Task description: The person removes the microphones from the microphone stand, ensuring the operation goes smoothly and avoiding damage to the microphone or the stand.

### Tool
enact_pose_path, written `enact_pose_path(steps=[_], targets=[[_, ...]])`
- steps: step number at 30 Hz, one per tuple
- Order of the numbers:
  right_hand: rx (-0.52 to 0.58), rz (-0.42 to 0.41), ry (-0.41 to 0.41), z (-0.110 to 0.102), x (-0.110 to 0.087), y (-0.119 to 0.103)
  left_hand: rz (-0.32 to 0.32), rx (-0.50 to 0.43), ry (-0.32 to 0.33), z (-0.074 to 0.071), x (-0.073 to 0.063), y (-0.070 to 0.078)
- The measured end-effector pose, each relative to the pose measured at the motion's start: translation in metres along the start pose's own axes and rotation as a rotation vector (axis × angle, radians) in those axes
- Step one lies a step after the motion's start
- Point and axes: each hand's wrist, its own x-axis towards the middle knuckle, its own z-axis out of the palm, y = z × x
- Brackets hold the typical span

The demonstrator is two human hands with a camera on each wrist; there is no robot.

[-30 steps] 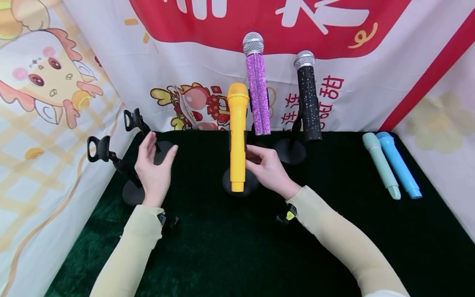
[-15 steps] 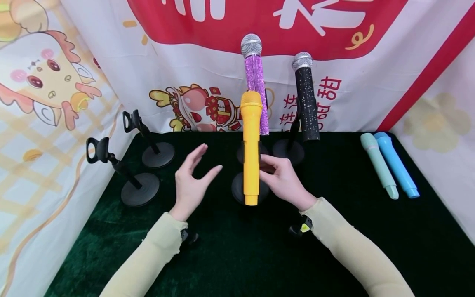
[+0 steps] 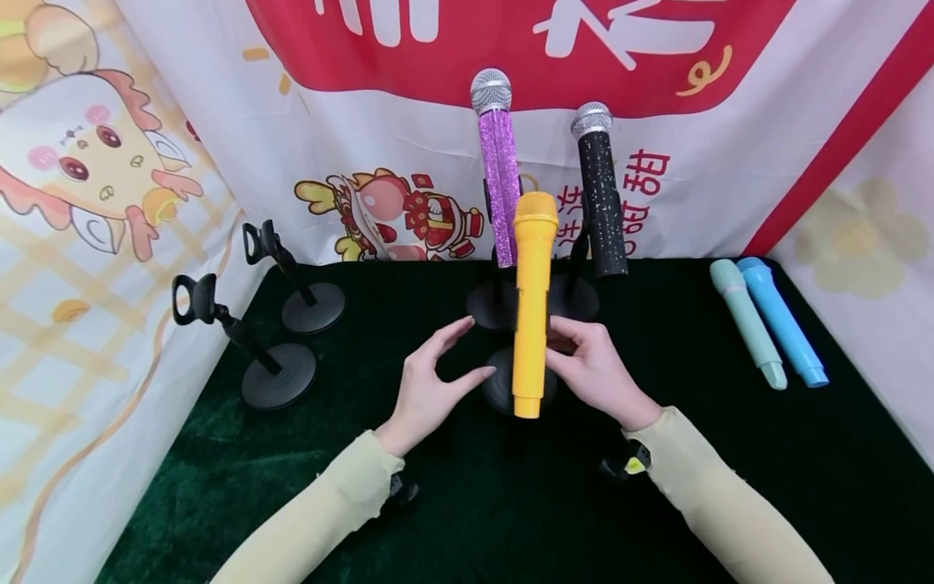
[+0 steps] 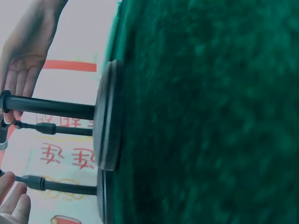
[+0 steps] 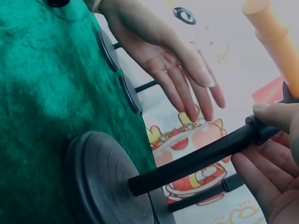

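My right hand (image 3: pixel 601 377) grips the black pole (image 5: pixel 196 161) of a desk microphone stand, thumb at the collar (image 5: pixel 255 128) in the right wrist view. A yellow microphone (image 3: pixel 533 316) sits tilted in this stand's clip and hides part of the pole from the head view. The stand's round black base (image 4: pixel 108 116) is down at the green cloth. Just left of the same stand, my left hand (image 3: pixel 430 393) has its thumb and fingers spread apart, holding nothing. Behind the yellow microphone stand a glittery purple microphone (image 3: pixel 499 178) and a speckled black microphone (image 3: pixel 603 203), each on a stand.
At the left stand two black stands with bare clips, one nearer (image 3: pixel 279 375) and one farther (image 3: pixel 314 308). A pale green microphone (image 3: pixel 749 324) and a blue microphone (image 3: pixel 784 320) lie side by side at the right. Printed cloth (image 3: pixel 409 105) walls the back and sides.
My right hand has carried the stand with the yellow microphone rightward and toward me, up in front of the purple one. My left hand has moved right, from the bare stands to beside it.
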Motion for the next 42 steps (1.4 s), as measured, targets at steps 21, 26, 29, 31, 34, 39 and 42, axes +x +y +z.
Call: enact_pose_path(steps=[21,26,29,31,34,39,42], targets=[[-0.049,0.05,-0.011,-0.017,-0.016,-0.004,0.025,-0.04,-0.086,0.025,0.003,0.006],[-0.048,0.09,-0.01,-0.024,-0.013,-0.006,0.05,-0.06,-0.108,0.029,0.007,0.009],[-0.05,0.117,0.01,-0.031,-0.011,-0.01,0.058,-0.078,-0.12,0.033,0.011,0.01],[-0.049,0.124,0.025,-0.036,-0.01,-0.013,0.058,-0.087,-0.127,0.036,0.013,0.01],[-0.05,0.123,0.044,-0.042,-0.01,-0.017,0.063,-0.102,-0.137,0.041,0.015,0.01],[-0.056,0.115,0.081,-0.048,-0.01,-0.023,0.085,-0.115,-0.159,0.052,0.022,0.013],[-0.048,0.104,0.106,-0.049,-0.009,-0.027,0.086,-0.121,-0.157,0.058,0.027,0.014]])
